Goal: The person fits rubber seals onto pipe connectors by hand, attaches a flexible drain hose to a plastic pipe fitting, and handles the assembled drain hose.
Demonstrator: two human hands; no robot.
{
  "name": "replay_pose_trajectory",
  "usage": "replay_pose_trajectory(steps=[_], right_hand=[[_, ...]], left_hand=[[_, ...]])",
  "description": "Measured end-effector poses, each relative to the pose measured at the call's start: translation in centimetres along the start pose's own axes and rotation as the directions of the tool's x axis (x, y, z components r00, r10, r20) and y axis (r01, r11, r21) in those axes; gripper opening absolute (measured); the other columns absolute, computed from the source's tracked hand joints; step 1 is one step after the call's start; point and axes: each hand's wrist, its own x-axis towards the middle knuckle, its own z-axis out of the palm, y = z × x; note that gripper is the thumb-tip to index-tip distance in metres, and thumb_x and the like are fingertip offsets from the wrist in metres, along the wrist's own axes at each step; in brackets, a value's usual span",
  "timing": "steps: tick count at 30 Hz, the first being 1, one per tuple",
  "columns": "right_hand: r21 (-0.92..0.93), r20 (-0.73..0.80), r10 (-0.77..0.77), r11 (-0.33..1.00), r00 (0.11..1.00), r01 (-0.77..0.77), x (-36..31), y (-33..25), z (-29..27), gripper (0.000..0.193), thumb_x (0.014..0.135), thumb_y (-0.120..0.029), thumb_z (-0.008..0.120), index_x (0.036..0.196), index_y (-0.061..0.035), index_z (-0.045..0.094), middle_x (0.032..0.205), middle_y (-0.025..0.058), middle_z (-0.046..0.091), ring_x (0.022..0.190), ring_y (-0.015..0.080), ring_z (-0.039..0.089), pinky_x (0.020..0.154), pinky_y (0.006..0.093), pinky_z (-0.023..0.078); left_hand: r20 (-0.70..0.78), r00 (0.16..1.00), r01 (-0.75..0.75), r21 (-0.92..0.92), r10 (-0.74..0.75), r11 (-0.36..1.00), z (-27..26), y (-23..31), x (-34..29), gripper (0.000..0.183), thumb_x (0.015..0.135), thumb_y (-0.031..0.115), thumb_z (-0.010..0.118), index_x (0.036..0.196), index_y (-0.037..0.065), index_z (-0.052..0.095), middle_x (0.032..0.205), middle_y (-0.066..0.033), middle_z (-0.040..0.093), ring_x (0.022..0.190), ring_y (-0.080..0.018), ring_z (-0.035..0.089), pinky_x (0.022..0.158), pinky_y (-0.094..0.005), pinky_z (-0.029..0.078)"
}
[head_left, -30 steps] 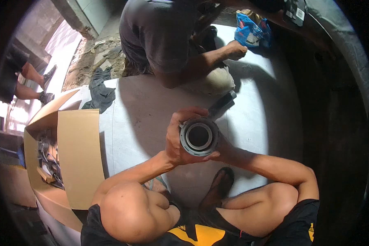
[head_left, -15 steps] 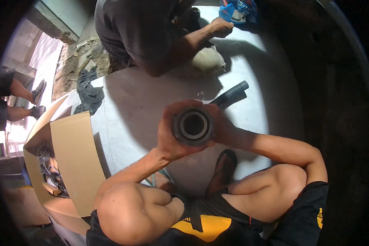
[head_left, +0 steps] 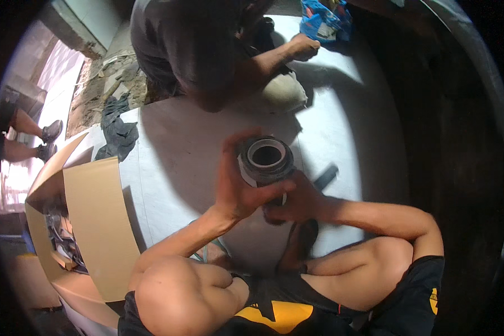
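Observation:
Between my two hands is a dark, round pipe fitting (head_left: 267, 168), its open end facing up with a pale ring inside the rim. My left hand (head_left: 235, 190) wraps its left side, thumb across the near side. Closed around the lower right part is my right hand (head_left: 299, 199), partly hidden by the fitting and blurred. A dark ribbed tube (head_left: 326, 177) sticks out past my right hand; I cannot tell whether it joins the fitting. Both hands are above the floor, in front of my bent knees.
A cardboard box (head_left: 102, 224) with open flaps and mixed items stands at left. Across from me a person in a dark shirt (head_left: 187, 50) crouches beside a pale rounded bundle (head_left: 285, 91). A blue plastic bag (head_left: 325, 23) and a dark cloth (head_left: 117, 134) lie on the floor.
The fitting has tilted, its open end tipping away from me. My right hand has shifted lower beneath it, and the ribbed tube has swung down toward me.

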Motion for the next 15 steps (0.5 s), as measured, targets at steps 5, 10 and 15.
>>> replay_pose_trajectory(steps=[5, 10, 15], right_hand=[[0.081, 0.075, 0.233, 0.968, 0.969, -0.239, -0.4, 0.1, 0.6, 0.032, 0.070, -0.019, 0.072, 0.093, 0.0002, 0.064, 0.089, 0.0184, 0.070, 0.087, 0.0338, 0.069, 0.075, 0.0408, 0.054], [-0.043, -0.036, 0.280, 0.959, 0.959, -0.282, 0.6, 0.1, 0.3, 0.033, 0.071, -0.020, 0.074, 0.094, 0.0007, 0.064, 0.088, 0.0178, 0.070, 0.083, 0.0317, 0.070, 0.074, 0.0392, 0.055], [-0.014, 0.038, 0.394, 0.919, 0.918, -0.394, 1.2, -1.4, -0.4, 0.033, 0.073, -0.021, 0.072, 0.095, 0.0013, 0.063, 0.084, 0.0168, 0.069, 0.080, 0.0291, 0.069, 0.072, 0.0385, 0.054]], left_hand=[[-0.040, 0.993, -0.119, -0.105, 0.115, 0.987, -0.4, 0.5, 1.1, 0.099, 0.062, 0.031, 0.091, 0.139, -0.001, 0.038, 0.116, -0.0160, 0.061, 0.110, -0.0250, 0.060, 0.096, -0.0362, 0.047], [0.221, 0.920, 0.350, -0.084, -0.325, 0.933, -0.8, -0.5, 1.0, 0.096, 0.073, 0.026, 0.085, 0.144, -0.001, 0.027, 0.120, -0.0183, 0.061, 0.110, -0.0264, 0.059, 0.099, -0.0390, 0.045], [-0.037, 0.980, 0.181, -0.247, -0.196, 0.952, 0.2, 0.1, 1.0, 0.083, 0.077, 0.023, 0.082, 0.141, 0.000, 0.034, 0.126, -0.0174, 0.055, 0.118, -0.0261, 0.054, 0.102, -0.0388, 0.041]])
